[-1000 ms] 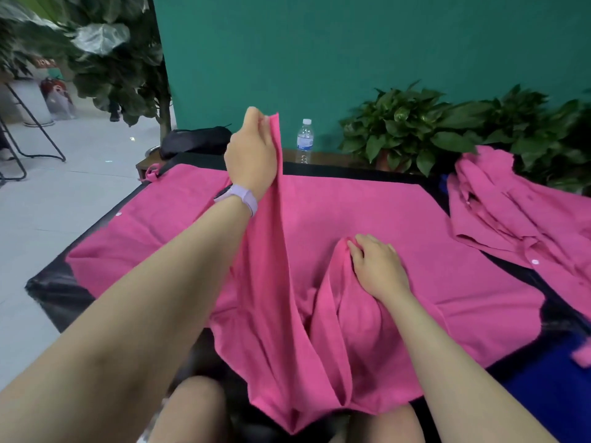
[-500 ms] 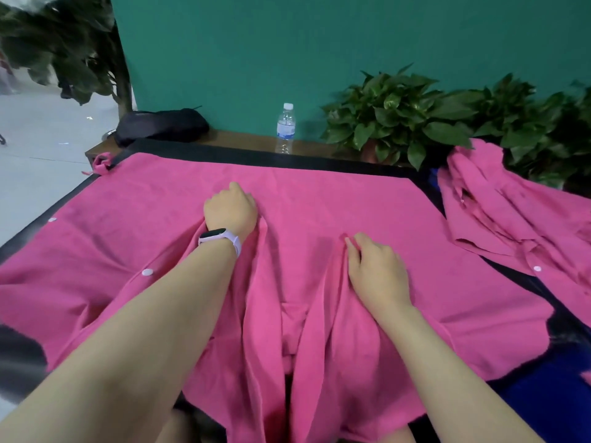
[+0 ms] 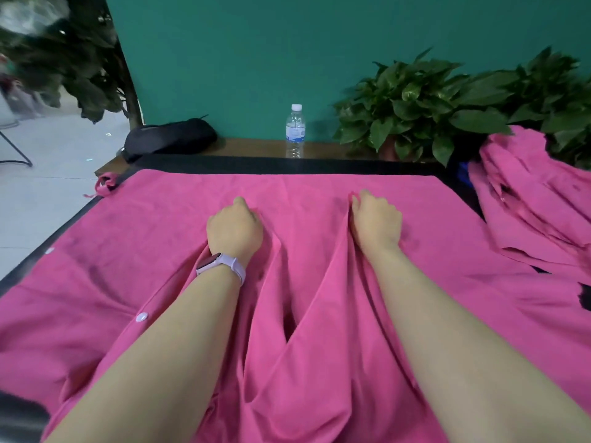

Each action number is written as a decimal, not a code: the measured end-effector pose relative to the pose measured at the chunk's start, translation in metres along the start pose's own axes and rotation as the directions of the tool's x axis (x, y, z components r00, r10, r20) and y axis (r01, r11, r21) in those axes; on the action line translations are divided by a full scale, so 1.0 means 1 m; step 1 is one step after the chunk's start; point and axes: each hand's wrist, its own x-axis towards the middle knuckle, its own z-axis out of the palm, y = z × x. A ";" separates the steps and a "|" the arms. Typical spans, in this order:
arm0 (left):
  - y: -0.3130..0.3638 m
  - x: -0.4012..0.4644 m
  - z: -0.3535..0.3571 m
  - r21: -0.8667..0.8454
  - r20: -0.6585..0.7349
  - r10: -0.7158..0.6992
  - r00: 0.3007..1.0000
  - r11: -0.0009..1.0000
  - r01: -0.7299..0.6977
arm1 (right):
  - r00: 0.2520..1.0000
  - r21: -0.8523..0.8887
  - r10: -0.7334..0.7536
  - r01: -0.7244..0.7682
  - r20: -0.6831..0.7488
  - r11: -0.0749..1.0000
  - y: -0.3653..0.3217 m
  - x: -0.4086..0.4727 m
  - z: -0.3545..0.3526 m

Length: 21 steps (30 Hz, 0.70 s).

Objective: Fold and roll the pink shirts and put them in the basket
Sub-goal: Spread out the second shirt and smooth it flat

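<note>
Green wall behind, black-covered table (image 3: pixel 287 164) carrying the spread pink shirt (image 3: pixel 319 193), I have my left hand (image 3: pixel 235 233) and right hand (image 3: pixel 377 223) each pinching a raised fold, which I should draw inward evenly, keeping edges parallel.

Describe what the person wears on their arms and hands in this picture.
Both forearms are bare, with no sleeves in view. The left hand has a smartwatch at the wrist, with a pale lilac strap and a dark rounded-rectangle face. The right hand shows no watch and no gloves.
</note>
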 end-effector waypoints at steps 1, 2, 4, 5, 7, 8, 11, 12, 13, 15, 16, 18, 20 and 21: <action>0.000 0.002 0.001 0.005 0.000 -0.006 1.000 1.000 0.006 | 1.000 0.018 -0.007 0.007 -0.021 1.000 0.002 0.000 0.004; 0.000 0.002 0.002 0.011 0.005 -0.012 1.000 1.000 0.012 | 1.000 0.033 -0.014 0.014 -0.024 0.999 0.003 0.001 0.006; 0.001 0.002 0.001 0.002 0.010 -0.024 1.000 1.000 0.024 | 1.000 0.043 -0.006 0.006 -0.002 0.999 0.003 0.002 0.005; 0.002 0.000 -0.001 -0.006 0.010 -0.033 0.999 0.999 0.033 | 1.000 0.037 0.005 -0.005 0.009 0.999 0.003 0.001 0.004; 0.002 -0.005 -0.006 -0.008 0.019 -0.039 0.999 0.999 0.039 | 0.999 0.024 0.023 -0.024 0.034 0.999 0.002 -0.005 -0.001; 0.001 -0.009 -0.009 -0.007 0.021 -0.033 0.999 0.999 0.033 | 0.999 0.029 0.023 -0.024 0.044 0.999 0.002 -0.008 -0.003; 0.001 -0.023 -0.017 0.004 0.022 -0.002 1.000 1.000 0.002 | 0.997 0.049 -0.034 0.031 0.062 0.998 0.005 -0.023 -0.012; 0.000 -0.029 -0.021 0.011 0.024 0.003 1.000 1.000 -0.003 | 0.997 0.048 -0.052 0.049 0.064 0.998 0.006 -0.030 -0.015; -0.001 -0.036 -0.025 0.016 0.026 0.005 1.000 1.000 -0.005 | 0.996 0.042 -0.062 0.059 0.065 0.997 0.006 -0.037 -0.019; -0.004 -0.052 -0.033 0.016 0.029 0.008 1.000 1.000 -0.008 | 0.995 0.035 -0.065 0.063 0.078 0.997 0.006 -0.052 -0.027; -0.005 -0.060 -0.039 0.016 0.031 0.009 0.999 1.000 -0.009 | 0.994 0.034 -0.062 0.059 0.089 0.998 0.006 -0.059 -0.032; -0.008 -0.076 -0.048 0.021 0.032 0.007 0.999 1.000 -0.008 | 0.993 0.039 -0.058 0.054 0.104 0.998 0.007 -0.075 -0.041; -0.010 -0.092 -0.057 0.036 0.038 0.006 0.999 0.999 -0.007 | 0.993 0.043 -0.060 0.056 0.097 0.998 0.008 -0.092 -0.048; -0.011 -0.099 -0.061 0.039 0.042 0.005 0.999 0.999 -0.007 | 0.995 0.049 -0.061 0.057 0.083 0.997 0.009 -0.101 -0.052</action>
